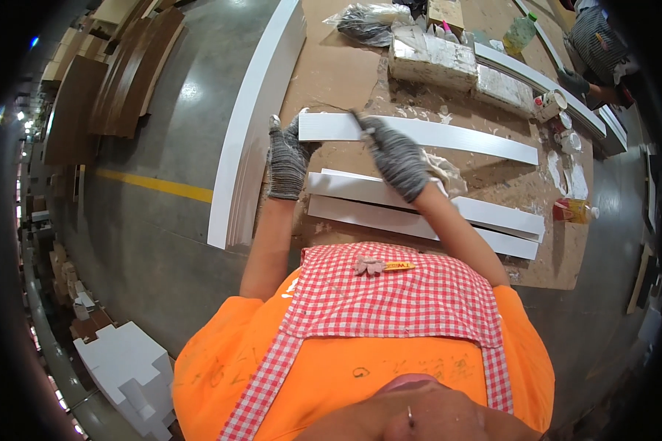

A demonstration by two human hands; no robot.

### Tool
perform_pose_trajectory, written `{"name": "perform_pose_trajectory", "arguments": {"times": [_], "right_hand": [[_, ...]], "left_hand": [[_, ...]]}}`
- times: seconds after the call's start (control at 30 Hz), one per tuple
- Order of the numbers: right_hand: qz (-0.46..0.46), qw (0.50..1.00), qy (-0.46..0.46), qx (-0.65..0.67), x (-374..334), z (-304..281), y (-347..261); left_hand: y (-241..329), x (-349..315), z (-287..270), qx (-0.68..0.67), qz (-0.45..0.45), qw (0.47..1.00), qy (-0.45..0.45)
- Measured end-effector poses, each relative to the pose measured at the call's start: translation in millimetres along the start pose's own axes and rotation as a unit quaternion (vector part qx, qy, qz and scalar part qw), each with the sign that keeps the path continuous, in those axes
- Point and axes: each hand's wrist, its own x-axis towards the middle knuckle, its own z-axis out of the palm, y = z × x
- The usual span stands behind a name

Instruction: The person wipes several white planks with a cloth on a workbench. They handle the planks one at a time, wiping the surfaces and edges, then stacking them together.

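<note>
A long white board [456, 137] lies crosswise in front of me over the worktable. My left hand [288, 158], in a grey knitted glove, grips its left end, thumb and fingertips showing above the edge. My right hand [399, 156], gloved the same way, is over the board's left half, closed around a thin dark tool [357, 120] whose tip crosses the board; its exact kind is hard to make out. Beside the right wrist, a crumpled off-white cloth [447, 175] shows partly. Nearer to me, several similar white strips [426, 226] lie side by side.
A stack of long white boards [254, 125] lines the left of the brown worktable [559, 261]. Toward the back are paint-smeared white blocks [432, 59], a plastic bag [368, 23] and a green bottle [519, 34]. Tubs [549, 106] and a yellowish bottle [575, 211] stand right. A co-worker [599, 48] works at far right.
</note>
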Motion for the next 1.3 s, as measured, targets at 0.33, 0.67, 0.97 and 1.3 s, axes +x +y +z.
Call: {"name": "perform_pose_trajectory", "arguments": {"times": [0.33, 0.67, 0.97, 1.3], "right_hand": [[-0.059, 0.996, -0.063, 0.036, 9.1, 52.1, -53.5], [-0.011, 0.997, 0.042, 0.059, 7.9, 14.7, -40.5], [0.06, 0.993, 0.085, -0.053, -2.5, 7.3, 33.7], [0.43, 0.822, 0.215, -0.304, -137.4, -218.2, 377.4]], "left_hand": [[-6.1, -0.5, -12.6, 0.023, -0.019, 0.999, -0.029], [-13.8, 3.8, 0.4, -0.034, 0.066, 0.996, -0.055], [-13.7, -0.1, 16.5, 0.141, 0.101, 0.984, 0.045], [-21.5, 17.4, 8.2, 0.185, 0.092, 0.977, 0.046]]}}
